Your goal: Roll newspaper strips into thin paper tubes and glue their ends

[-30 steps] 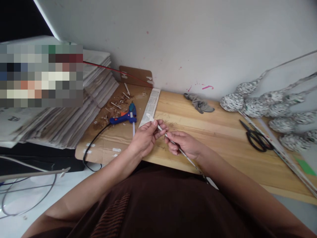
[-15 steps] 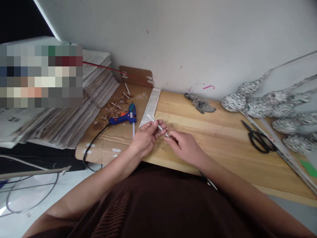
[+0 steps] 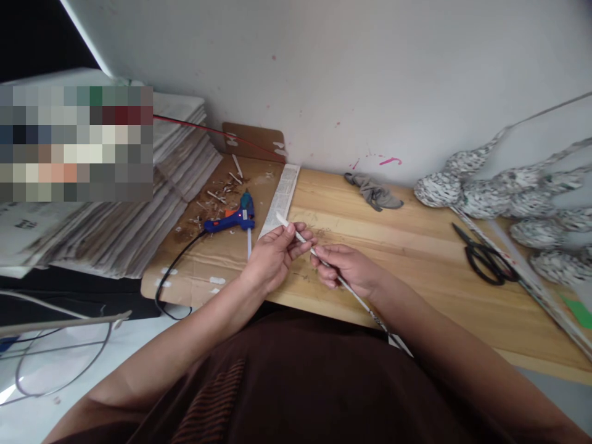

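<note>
White paper rod (image 3: 356,296) held at two points over the wooden bench (image 3: 416,253).
Left hand (image 3: 274,256) pinches it between thumb and fingers just behind the pale tip; right hand (image 3: 345,268) pinches it farther down, two grips presumably steadying so slim a piece. Blue hot-glue gun (image 3: 234,219) lies left of the left hand on cardboard (image 3: 197,271), likely protecting the bench; black scissors (image 3: 485,262) lie right of the right hand, apparently within reach.

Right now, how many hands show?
2: the left hand pinches the thin stick near its white tip; the right hand holds it farther along. The pixelated patch may hide others.
</note>
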A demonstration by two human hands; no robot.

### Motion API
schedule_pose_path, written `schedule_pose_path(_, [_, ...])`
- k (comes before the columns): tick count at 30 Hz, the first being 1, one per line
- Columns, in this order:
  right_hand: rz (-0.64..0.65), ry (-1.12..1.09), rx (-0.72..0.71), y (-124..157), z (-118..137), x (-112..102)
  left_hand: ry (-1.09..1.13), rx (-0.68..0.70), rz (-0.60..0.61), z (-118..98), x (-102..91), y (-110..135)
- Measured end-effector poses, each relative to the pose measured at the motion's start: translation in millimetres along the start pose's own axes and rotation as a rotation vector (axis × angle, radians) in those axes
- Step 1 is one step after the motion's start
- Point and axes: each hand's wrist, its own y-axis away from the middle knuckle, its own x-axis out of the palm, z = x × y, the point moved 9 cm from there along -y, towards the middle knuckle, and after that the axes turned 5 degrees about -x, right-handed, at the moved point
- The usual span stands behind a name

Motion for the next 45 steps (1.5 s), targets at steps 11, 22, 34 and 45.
schedule_pose_path(11, [0.014,-0.017,-0.009,1,1,3,-0.009,-0.003,-0.017,-1,-0.4,1])
schedule_pose_path(22, [-0.075,0.095,-0.073,3,8,-5,-0.018,0.017,-0.038,-3,-2.3,1])
schedule_pose_path(34, [-0.170,0.329,-0.188,4,21,-12,-0.018,0.021,-0.052,-4,-5.8,3])
schedule_pose_path(45, [-0.134,0.234,-0.160,1,20,-9,0.003,0.024,-0.045,-5,-5.7,5])
